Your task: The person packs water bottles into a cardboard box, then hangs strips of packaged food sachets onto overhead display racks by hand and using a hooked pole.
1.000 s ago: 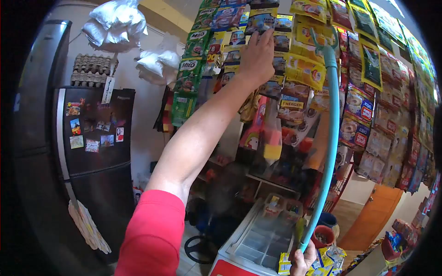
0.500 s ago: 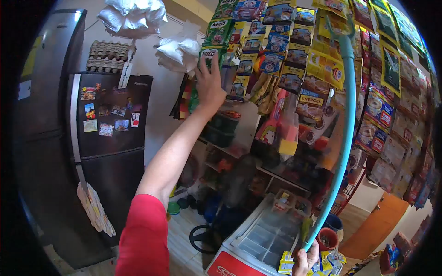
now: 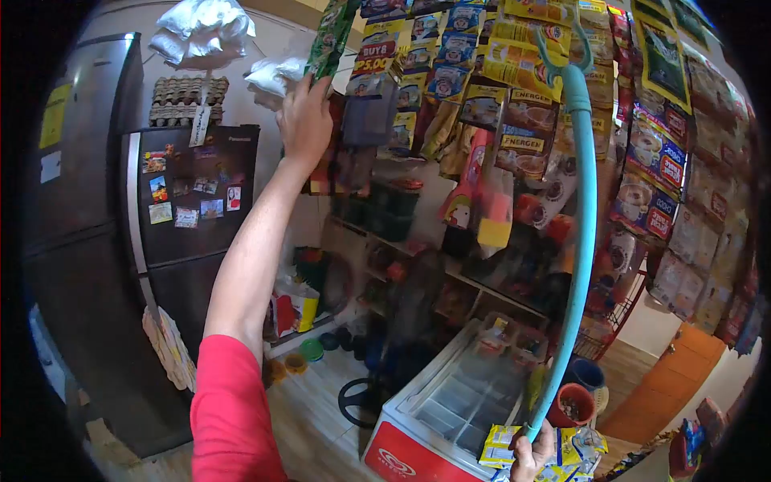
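Right hand (image 3: 533, 451) grip closed round low end of turquoise pole (image 3: 585, 233), seemingly so its fork (image 3: 573, 74) stands high near yellow sachets (image 3: 518, 68); left hand (image 3: 307, 120) at green sachet strip (image 3: 328, 40) bottom, pinch cannot be told

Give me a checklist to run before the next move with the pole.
1. Right hand gripping the turquoise forked pole: ok, closed around its lower end.
2. Forked end up: ok.
3. Fork free of the hanging yellow sachets: cannot tell, they overlap in view.
4. Left hand firmly holding the green sachet strip: cannot tell.
5. Space around right hand clear: not ok, yellow packets lie close by.
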`<state>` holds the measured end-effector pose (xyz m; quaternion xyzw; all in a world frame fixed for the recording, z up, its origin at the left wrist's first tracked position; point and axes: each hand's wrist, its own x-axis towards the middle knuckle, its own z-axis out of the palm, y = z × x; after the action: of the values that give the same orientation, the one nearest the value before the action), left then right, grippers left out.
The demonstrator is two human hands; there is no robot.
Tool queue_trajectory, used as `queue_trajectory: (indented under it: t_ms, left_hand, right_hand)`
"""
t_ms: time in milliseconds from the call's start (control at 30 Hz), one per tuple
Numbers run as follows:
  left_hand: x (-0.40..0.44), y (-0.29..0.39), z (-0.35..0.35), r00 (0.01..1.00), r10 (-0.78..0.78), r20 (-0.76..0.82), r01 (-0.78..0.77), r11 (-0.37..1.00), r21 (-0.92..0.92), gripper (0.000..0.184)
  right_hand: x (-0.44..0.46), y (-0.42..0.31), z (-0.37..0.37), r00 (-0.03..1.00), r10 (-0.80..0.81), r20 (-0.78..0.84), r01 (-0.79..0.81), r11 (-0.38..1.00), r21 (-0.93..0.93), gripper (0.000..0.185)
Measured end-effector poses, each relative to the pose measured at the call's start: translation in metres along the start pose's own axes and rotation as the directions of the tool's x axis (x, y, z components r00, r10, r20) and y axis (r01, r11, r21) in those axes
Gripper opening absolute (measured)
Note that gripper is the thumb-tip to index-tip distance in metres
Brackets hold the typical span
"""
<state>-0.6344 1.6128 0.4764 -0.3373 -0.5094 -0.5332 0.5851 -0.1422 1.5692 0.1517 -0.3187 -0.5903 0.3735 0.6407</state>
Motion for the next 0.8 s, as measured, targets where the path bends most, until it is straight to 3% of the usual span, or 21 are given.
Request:
queue_trajectory:
  t_ms: [167, 300, 333, 433, 533, 633, 667, 800]
  left_hand:
    - [0.02, -0.023, -0.01, 0.993, 0.098, -0.062, -0.106, 0.984, -0.142, 0.026]
    - [0.022, -0.028, -0.023, 0.996, 0.082, -0.023, -0.085, 0.98, -0.182, 0.022]
    - [0.022, -0.028, -0.026, 0.997, 0.082, -0.01, -0.082, 0.978, -0.19, 0.021]
    - [0.018, -0.033, -0.034, 0.993, 0.112, 0.046, -0.105, 0.984, -0.145, 0.031]
    - [0.008, -0.026, -0.041, 0.965, 0.26, -0.039, -0.263, 0.96, -0.095, 0.032]
    - [0.004, -0.02, -0.046, 0.969, 0.245, 0.044, -0.245, 0.969, 0.007, 0.029]
    - [0.003, -0.019, -0.05, 0.962, 0.271, 0.024, -0.271, 0.962, 0.02, 0.029]
    - [0.0, -0.029, -0.05, 0.937, 0.35, 0.021, -0.35, 0.932, 0.088, 0.034]
  right_hand:
    - [0.0, 0.023, -0.006, 1.0, 0.018, 0.019, -0.016, 0.996, -0.089, 0.042]
    - [0.006, 0.055, 0.0, 0.973, -0.215, 0.084, 0.228, 0.951, -0.209, 0.044]
    - [0.006, 0.054, 0.001, 0.987, 0.094, 0.131, -0.08, 0.991, -0.108, 0.045]
    - [0.003, 0.044, 0.025, 0.996, 0.012, 0.092, -0.017, 0.999, 0.045, 0.046]
    - [0.001, 0.032, 0.045, 0.993, 0.037, 0.109, -0.027, 0.995, -0.096, 0.045]
    - [0.002, 0.051, 0.061, 0.994, -0.032, 0.107, 0.026, 0.998, 0.051, 0.044]
    - [0.0, 0.057, 0.061, 0.993, 0.053, 0.103, -0.06, 0.996, 0.06, 0.043]
    - [0.001, 0.061, 0.071, 0.993, 0.03, 0.116, -0.044, 0.992, 0.117, 0.042]
